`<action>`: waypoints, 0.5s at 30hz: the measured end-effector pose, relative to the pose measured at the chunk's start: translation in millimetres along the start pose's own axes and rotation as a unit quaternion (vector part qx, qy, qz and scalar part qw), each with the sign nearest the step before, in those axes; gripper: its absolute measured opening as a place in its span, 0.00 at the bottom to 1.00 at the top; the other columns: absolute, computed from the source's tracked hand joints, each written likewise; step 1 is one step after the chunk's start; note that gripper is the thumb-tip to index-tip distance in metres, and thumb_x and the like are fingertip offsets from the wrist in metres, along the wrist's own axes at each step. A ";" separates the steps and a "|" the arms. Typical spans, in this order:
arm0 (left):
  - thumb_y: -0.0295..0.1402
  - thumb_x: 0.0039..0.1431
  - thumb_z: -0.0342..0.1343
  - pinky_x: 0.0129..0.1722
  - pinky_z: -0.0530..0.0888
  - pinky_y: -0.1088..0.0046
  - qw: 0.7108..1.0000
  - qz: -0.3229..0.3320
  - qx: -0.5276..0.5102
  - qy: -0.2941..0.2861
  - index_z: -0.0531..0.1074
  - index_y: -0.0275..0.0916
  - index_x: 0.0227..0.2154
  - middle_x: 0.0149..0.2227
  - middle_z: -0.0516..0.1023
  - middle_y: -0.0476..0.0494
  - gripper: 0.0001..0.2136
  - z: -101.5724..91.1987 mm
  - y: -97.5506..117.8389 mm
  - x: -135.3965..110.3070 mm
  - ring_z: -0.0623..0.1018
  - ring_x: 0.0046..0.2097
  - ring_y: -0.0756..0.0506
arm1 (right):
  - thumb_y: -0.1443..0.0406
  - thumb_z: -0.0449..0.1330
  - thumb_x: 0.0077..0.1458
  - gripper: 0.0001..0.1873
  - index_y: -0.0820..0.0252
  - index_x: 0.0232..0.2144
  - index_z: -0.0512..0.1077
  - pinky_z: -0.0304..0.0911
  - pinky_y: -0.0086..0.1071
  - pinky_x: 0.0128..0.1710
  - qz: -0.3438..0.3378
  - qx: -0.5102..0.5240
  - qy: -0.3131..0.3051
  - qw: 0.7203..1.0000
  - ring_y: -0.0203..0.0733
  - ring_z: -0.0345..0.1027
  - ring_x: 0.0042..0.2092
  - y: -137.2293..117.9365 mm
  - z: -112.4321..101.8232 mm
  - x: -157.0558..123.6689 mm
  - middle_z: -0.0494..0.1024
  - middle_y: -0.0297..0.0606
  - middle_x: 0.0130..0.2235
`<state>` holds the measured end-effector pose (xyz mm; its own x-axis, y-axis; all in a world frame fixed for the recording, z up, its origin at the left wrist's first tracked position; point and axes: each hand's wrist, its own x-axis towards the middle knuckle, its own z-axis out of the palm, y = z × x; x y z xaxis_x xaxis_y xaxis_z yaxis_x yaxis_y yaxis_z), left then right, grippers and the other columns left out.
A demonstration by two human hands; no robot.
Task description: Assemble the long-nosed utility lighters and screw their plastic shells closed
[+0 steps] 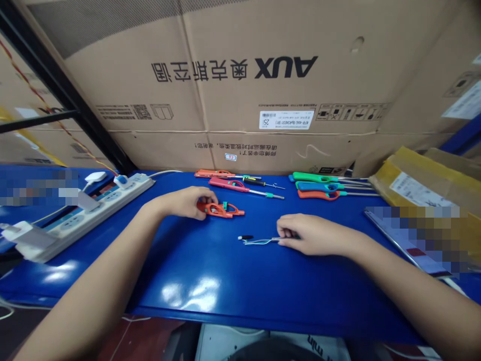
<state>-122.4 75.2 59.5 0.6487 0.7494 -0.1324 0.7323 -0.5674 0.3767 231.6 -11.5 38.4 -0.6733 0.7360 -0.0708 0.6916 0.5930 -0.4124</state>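
Over the left-middle of the blue table point(233, 281), my left hand point(188, 201) is closed on an orange lighter handle point(221, 209) with a green trigger and no metal tube on it. My right hand point(308, 234) pinches a thin metal lighter tube point(275, 239) low over the table. Thin pale wires point(257, 242) run from its left end towards a small black-and-white cylindrical part point(246, 237). Beyond my left hand lie a red long-necked lighter point(244, 187), an orange lighter point(216, 173) and a yellow-and-black screwdriver point(257, 181).
At the back right lie a green lighter point(315, 177), a blue one point(319, 187) and an orange-red one point(319, 194). A phone-like flat device point(398, 240) and a taped carton point(417, 175) are right. A power strip point(112, 200) stands left, and a large cardboard sheet point(225, 105) walls the back.
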 end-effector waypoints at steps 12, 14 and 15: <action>0.31 0.52 0.63 0.39 0.73 0.73 0.984 0.150 -0.090 -0.004 0.78 0.40 0.42 0.40 0.82 0.47 0.13 53.0 87.6 14.8 0.79 0.37 0.47 | 0.56 0.49 0.69 0.11 0.55 0.42 0.66 0.65 0.33 0.39 0.068 0.063 0.141 0.986 0.40 0.68 0.38 25.3 -29.5 -39.1 0.75 0.37 0.39; 0.31 0.53 0.63 0.38 0.73 0.74 0.979 0.160 -0.127 0.006 0.79 0.40 0.41 0.38 0.83 0.48 0.11 58.8 92.1 15.3 0.79 0.36 0.48 | 0.58 0.50 0.68 0.10 0.55 0.40 0.66 0.64 0.33 0.37 0.085 0.028 0.125 0.988 0.40 0.69 0.37 32.8 -27.1 -39.7 0.76 0.37 0.38; 0.30 0.53 0.63 0.38 0.73 0.75 0.975 0.161 -0.153 0.010 0.79 0.39 0.40 0.37 0.83 0.48 0.10 61.4 92.9 16.1 0.79 0.35 0.48 | 0.59 0.50 0.68 0.09 0.55 0.39 0.67 0.63 0.33 0.35 0.095 0.011 0.113 0.989 0.40 0.69 0.36 36.3 -26.4 -40.3 0.76 0.37 0.37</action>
<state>-31.3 13.6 36.0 0.8283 0.5576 0.0542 0.3939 -0.6485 0.6514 290.8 -11.0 50.3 -0.4547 0.8890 0.0542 0.7928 0.4318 -0.4302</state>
